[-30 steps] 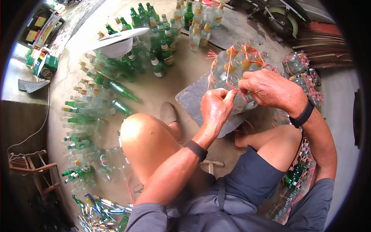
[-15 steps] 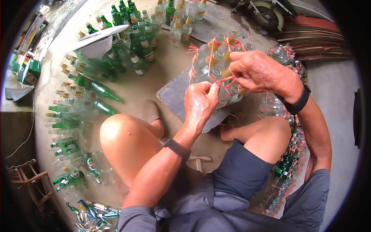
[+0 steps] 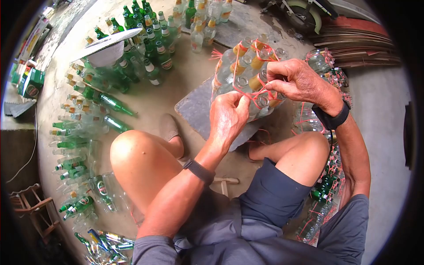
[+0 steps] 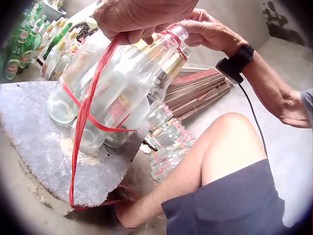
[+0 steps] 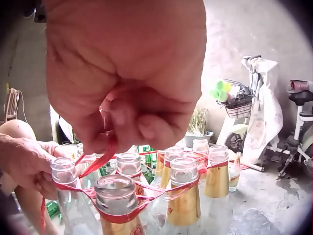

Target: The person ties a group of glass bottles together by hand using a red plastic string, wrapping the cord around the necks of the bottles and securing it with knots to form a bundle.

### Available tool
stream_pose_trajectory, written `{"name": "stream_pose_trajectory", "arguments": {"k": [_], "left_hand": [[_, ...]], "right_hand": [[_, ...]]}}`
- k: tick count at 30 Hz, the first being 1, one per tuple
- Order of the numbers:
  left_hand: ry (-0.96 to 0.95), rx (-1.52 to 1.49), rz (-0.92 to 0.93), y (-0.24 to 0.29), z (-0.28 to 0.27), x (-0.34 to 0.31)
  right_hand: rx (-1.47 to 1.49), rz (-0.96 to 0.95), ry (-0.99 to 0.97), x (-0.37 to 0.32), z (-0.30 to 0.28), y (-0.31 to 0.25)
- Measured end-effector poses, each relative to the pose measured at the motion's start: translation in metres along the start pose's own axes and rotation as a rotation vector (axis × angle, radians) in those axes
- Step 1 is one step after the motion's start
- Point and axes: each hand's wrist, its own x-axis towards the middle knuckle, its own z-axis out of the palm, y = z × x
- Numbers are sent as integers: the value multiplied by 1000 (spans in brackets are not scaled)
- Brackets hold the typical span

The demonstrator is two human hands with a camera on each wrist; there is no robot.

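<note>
Nearest, item one: a seated person, bare knees up, dark shorts, a black band on each wrist.

Item two: left hand (image 3: 227,115), fingers curled, thumb and forefinger pinching the red string (image 3: 258,93) at the near side of the bottle bundle (image 3: 240,70).

Item three: right hand (image 3: 298,81), fingers curled down over the bundle's far necks, pinching the same string.

Item four: the bundle itself, clear glass bottles with gold-foiled necks, lashed in red. It leans on the worktop (image 3: 194,110), a grey slab on the floor between the feet.

Change noted: half a second ago the right forefinger lay straight across the bottle tops; now it is curled in on the string. Judged meaning: the lashing round the necks is being drawn tight or knotted, so this bundle seems close to finished.

View differences:
- The right wrist camera alone shows the string looped neck to neck below the bottle mouths (image 5: 183,169), and a parked scooter (image 5: 301,122) beyond.
- The left wrist camera alone shows a strand (image 4: 80,137) running down the bundle's side to the slab's lower edge.
- Only the head view takes in the floor stock: green bottles (image 3: 88,95) in rows at left, a white hat (image 3: 106,46) resting on them, and tied bundles (image 3: 324,59) at right.
</note>
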Motion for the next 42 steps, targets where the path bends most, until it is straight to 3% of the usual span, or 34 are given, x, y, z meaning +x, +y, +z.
{"name": "stream_pose_trajectory", "arguments": {"k": [4, 6, 22, 24, 28, 30, 34, 36, 39, 42], "left_hand": [[-16, 44, -15, -4, 0, 0], [-20, 40, -16, -5, 1, -1], [-8, 36, -42, -9, 5, -1], [-3, 55, -47, -10, 7, -1], [11, 39, -35, -10, 7, -2], [5, 39, -44, -11, 7, -1], [14, 11, -36, -15, 10, -1], [25, -18, -23, -15, 11, -2], [24, 30, -44, -11, 8, -3], [-6, 91, -97, -10, 6, -3]], "right_hand": [[-64, 87, 15, 1, -5, 0], [-66, -52, 114, 1, -1, 13], [-10, -67, 198, 15, 21, 37], [258, 34, 160, 16, 25, 42], [289, 26, 122, 20, 23, 47], [446, 178, 39, 21, 18, 42], [495, 266, -30, 25, 11, 32], [401, 122, 78, 29, 17, 42], [285, 37, 19, 34, 21, 55], [275, 89, 8, 37, 26, 67]]}}
